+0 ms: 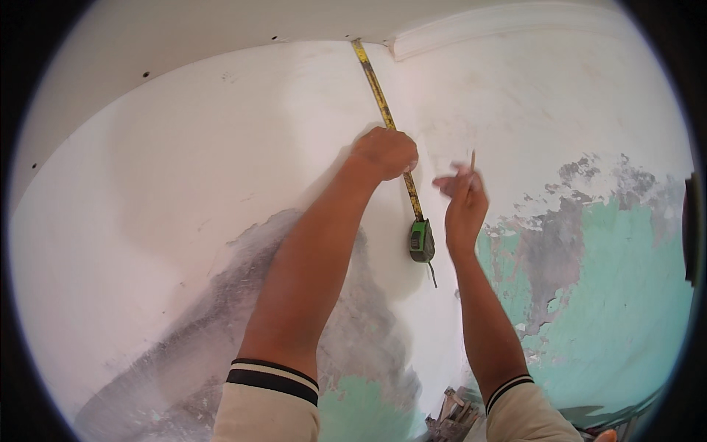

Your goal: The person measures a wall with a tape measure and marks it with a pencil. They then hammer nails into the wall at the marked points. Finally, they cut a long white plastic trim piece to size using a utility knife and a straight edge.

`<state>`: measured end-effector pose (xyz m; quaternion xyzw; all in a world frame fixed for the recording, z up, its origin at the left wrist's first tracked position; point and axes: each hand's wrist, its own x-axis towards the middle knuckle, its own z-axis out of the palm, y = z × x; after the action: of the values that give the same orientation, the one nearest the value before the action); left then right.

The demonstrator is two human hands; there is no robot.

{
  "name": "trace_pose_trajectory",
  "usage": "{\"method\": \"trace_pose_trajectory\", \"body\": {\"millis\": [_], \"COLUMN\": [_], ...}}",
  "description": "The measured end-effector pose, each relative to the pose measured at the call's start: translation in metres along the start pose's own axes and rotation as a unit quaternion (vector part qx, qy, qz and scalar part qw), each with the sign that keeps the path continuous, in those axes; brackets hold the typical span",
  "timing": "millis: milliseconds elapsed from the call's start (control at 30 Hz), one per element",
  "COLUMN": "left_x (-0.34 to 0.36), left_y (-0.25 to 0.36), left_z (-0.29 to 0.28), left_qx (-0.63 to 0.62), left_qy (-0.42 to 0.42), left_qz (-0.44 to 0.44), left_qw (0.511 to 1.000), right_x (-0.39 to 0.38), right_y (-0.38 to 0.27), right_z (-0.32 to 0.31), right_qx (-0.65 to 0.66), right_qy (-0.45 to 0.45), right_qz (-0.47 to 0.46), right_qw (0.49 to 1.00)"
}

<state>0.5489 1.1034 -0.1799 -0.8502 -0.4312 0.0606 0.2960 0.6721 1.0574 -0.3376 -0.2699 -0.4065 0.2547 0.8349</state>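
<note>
A yellow tape measure blade [375, 85] runs down the white wall from the ceiling edge. Its green and black case [421, 241] hangs at the lower end, with a dark strap below. My left hand [387, 153] is closed around the blade partway down, pressed near the wall. To the right of the tape, my right hand [464, 193] is raised and slightly blurred. A thin pencil-like stick [473, 160] points up from between its fingers, apart from the wall and the tape.
White cornice moulding [501, 33] runs along the top right. Dark screw heads dot the ceiling panel [199, 33]. Peeling green paint and grey plaster [611, 258] cover the right wall. Wooden pieces [454, 416] lie low, between my arms. A dark object [691, 228] sits at the right edge.
</note>
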Motion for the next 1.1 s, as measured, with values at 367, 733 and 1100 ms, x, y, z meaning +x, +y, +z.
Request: {"method": "trace_pose_trajectory", "body": {"millis": [367,733,1100], "left_x": [0.066,-0.1,-0.399], "left_y": [0.003,0.475,0.643], "left_z": [0.031,0.223,0.221], "left_qx": [-0.026,-0.228,-0.655], "left_qy": [0.073,-0.032,-0.25], "left_qz": [0.139,0.365,0.222], "left_qw": [0.987,0.902,0.677], "right_x": [-0.063,-0.413,-0.803], "right_y": [0.09,0.027,-0.256], "right_z": [-0.079,-0.408,-0.6], "right_qx": [-0.112,-0.205,-0.394], "right_qy": [-0.098,0.078,0.217], "right_qz": [0.085,0.323,0.626], "right_qw": [0.985,0.921,0.637]}}
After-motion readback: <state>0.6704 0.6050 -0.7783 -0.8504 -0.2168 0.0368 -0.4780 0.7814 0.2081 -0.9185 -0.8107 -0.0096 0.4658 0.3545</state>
